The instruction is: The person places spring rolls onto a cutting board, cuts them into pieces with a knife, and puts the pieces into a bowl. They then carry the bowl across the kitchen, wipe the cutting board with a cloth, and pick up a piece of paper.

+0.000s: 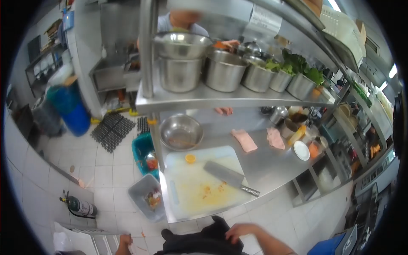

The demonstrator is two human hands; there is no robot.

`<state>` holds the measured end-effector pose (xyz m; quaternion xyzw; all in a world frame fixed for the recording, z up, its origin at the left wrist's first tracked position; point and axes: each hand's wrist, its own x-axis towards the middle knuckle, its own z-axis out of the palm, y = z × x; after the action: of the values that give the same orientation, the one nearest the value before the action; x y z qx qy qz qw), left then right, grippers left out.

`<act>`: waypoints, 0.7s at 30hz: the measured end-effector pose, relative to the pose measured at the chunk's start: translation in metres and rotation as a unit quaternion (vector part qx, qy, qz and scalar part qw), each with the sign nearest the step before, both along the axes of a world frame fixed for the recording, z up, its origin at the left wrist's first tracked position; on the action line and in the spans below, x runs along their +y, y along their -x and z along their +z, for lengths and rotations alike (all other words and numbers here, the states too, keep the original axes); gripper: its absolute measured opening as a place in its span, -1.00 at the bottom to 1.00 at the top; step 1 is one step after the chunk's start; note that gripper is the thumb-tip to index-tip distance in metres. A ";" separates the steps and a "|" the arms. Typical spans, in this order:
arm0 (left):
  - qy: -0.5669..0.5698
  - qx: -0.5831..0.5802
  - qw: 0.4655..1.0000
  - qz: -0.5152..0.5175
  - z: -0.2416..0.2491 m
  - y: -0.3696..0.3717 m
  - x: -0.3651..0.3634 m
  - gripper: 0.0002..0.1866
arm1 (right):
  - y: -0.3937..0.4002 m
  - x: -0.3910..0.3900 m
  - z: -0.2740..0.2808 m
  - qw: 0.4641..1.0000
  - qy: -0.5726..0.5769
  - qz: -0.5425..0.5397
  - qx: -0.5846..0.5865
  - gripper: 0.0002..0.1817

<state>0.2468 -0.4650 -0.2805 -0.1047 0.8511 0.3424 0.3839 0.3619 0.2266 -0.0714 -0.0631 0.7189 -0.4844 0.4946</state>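
My left hand (pixel 126 239) hangs low at the bottom edge, beside a white slatted rack (pixel 105 244). Its fingers look curled, and anything inside them is hidden. My right hand (pixel 239 231) is in front of my black apron (pixel 193 241), fingers bent and apart, with nothing visible in it. Ahead of both hands, a stained white cutting board (pixel 185 170) lies on the steel counter. A cleaver (pixel 224 173) rests on it, handle toward the right edge. A cut orange citrus half (pixel 190 158) sits near the board's far side.
Two pale pink pieces of meat (pixel 244 140) and a steel bowl (pixel 182 131) are on the counter. The shelf above holds steel pots (pixel 225 72) and leafy greens (pixel 297 63). A person (pixel 182 21) stands behind it. Scrap bins (pixel 138 187) and a fire extinguisher (pixel 80 207) stand left.
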 end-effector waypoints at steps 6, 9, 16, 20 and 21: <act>-0.108 0.110 0.920 0.360 0.011 0.091 0.136 -0.70 | 0.095 0.204 0.141 0.863 -0.021 -0.464 0.200 -0.66; -0.110 0.184 0.932 0.291 0.012 0.081 0.203 -0.72 | 0.181 0.334 0.077 0.760 -0.197 -0.462 0.413 -0.63; -0.025 -0.108 0.936 0.335 0.068 -0.085 0.273 -0.65 | 0.306 0.481 -0.064 0.586 -0.433 -0.365 0.580 -0.41; -0.075 0.005 0.884 0.462 0.129 -0.236 0.284 -0.40 | 0.341 0.476 0.015 0.744 -0.506 -0.286 0.328 -0.38; -0.063 0.009 0.858 0.510 0.139 -0.272 0.294 -0.48 | 0.341 0.477 0.028 0.738 -0.508 -0.288 0.337 -0.36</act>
<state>0.5185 -0.1708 -0.1418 -0.4966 0.6585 0.5441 0.1539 0.0209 0.7035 -0.0435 0.2483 0.9618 -0.1139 0.0151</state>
